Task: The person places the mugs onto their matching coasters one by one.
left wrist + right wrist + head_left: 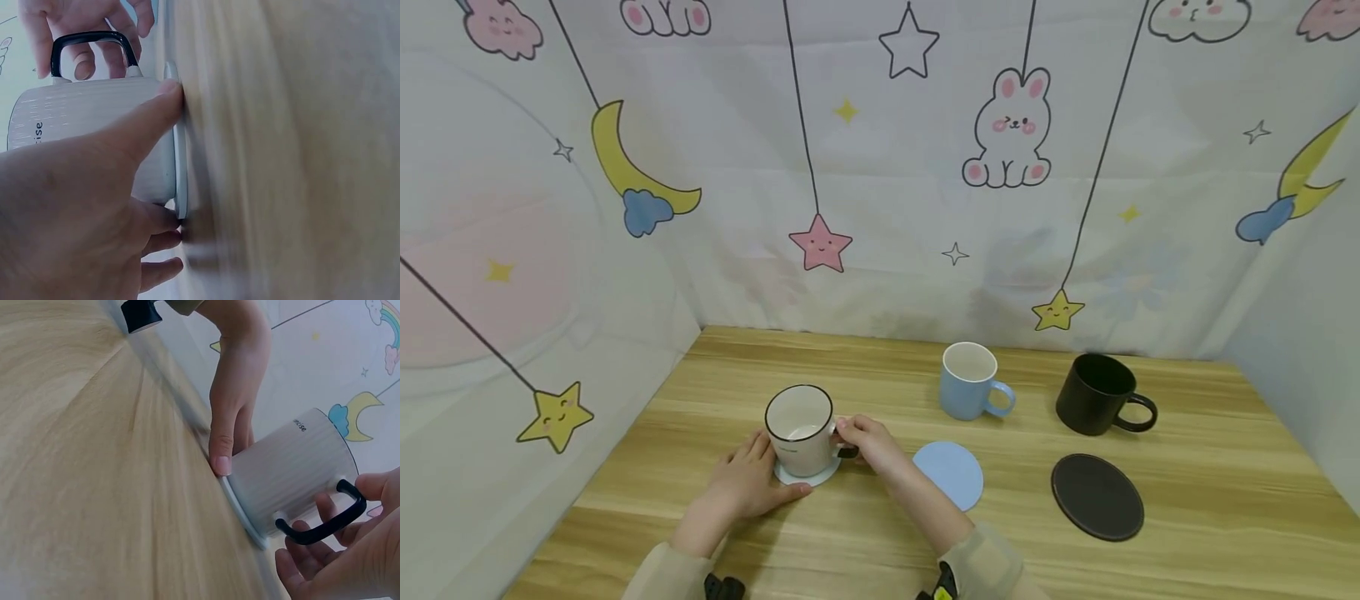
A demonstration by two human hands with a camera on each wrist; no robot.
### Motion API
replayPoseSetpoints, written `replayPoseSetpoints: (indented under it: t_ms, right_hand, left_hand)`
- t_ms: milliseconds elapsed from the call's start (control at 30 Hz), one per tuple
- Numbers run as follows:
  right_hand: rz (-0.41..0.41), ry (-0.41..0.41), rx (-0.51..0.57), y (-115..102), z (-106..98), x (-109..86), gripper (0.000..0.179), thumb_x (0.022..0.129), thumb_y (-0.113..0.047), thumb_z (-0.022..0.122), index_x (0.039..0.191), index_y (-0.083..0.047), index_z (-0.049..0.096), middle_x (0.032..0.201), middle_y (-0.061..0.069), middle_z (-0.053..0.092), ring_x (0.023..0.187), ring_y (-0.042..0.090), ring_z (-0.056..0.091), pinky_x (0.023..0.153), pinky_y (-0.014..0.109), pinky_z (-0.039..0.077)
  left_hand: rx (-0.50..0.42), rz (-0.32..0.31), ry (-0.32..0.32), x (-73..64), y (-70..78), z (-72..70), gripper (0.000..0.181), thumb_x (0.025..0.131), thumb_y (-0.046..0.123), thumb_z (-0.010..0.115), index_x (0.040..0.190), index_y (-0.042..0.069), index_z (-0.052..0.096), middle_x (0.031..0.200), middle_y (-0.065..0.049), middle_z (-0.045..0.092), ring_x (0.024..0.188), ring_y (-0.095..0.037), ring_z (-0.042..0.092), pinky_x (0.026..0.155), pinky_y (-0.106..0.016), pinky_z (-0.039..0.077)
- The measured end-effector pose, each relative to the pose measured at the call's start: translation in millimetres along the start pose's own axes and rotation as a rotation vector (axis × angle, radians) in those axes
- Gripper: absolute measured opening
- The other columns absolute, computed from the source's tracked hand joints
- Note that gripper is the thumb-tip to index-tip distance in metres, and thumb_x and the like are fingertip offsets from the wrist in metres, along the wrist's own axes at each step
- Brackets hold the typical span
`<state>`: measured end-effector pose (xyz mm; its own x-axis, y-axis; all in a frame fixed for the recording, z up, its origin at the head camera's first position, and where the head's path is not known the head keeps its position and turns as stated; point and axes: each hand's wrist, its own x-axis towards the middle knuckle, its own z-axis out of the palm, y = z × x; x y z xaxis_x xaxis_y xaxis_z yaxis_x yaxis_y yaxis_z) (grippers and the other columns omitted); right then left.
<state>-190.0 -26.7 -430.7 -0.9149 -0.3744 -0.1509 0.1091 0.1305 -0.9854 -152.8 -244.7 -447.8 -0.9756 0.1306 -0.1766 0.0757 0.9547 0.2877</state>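
A white mug [803,450] with a black rim and black handle stands upright on a round white coaster [808,481]. My left hand [741,483] holds the coaster's edge, thumb at the near side and fingers around the left; its thumb [140,122] lies along the coaster rim in the left wrist view. At the mug's right side, my right hand [868,442] has its fingers loosely curled about the handle [328,525], with the thumb by the handle's upper end. Parts of the coaster are hidden under the mug.
A light blue mug [964,392] and a black mug [1093,396] stand toward the back right of the wooden table [715,367]. In front of them lie a blue coaster [951,471], partly covered by my right forearm, and a black coaster [1097,497]. A patterned curtain [895,167] hangs behind.
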Motion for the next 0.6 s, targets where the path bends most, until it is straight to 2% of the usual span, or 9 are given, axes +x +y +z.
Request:
replayPoseSetpoints:
  t_ms: [100,300,467,600]
  right_hand:
    - [0.002,0.012,0.024,3,0,0.2,0.036,0.112,-0.029,0.054,0.099,0.004,0.064,0.11,0.019,0.071,0.099,0.017,0.059,0.08,0.029,0.044]
    - [0.028,0.062,0.142,10,-6,-1.2,0.027,0.106,-0.028,0.061,0.094,-0.006,0.07,0.093,-0.001,0.069,0.09,0.01,0.061,0.083,0.03,0.05]
    - [-0.001,0.069,0.182,10,-10,-6.5,0.017,0.104,-0.021,0.062,0.096,-0.006,0.067,0.096,0.0,0.07,0.089,0.01,0.064,0.085,0.032,0.054]
    - [-0.022,0.087,0.155,6,-11,-11.7,0.017,0.103,-0.019,0.061,0.104,-0.002,0.065,0.105,0.004,0.07,0.095,0.014,0.065,0.088,0.033,0.053]
  left_hand:
    - [0.017,-0.003,0.001,-2.0,4.2,-5.0,0.106,0.093,0.06,0.075,0.155,-0.017,0.038,0.164,-0.037,0.033,0.152,-0.059,0.031,0.113,-0.08,0.03]
    - [0.016,-0.001,0.029,-8.2,7.1,-10.1,0.094,0.095,0.055,0.076,0.155,-0.011,0.045,0.162,-0.036,0.037,0.147,-0.061,0.036,0.109,-0.082,0.035]
    - [0.014,0.001,0.094,-13.6,8.8,-9.5,0.086,0.093,0.05,0.08,0.148,-0.01,0.054,0.152,-0.036,0.049,0.141,-0.058,0.046,0.104,-0.079,0.042]
    - [0.044,0.005,0.171,-17.2,12.1,-7.7,0.075,0.092,0.045,0.082,0.138,-0.01,0.062,0.139,-0.032,0.062,0.128,-0.054,0.059,0.099,-0.072,0.05]
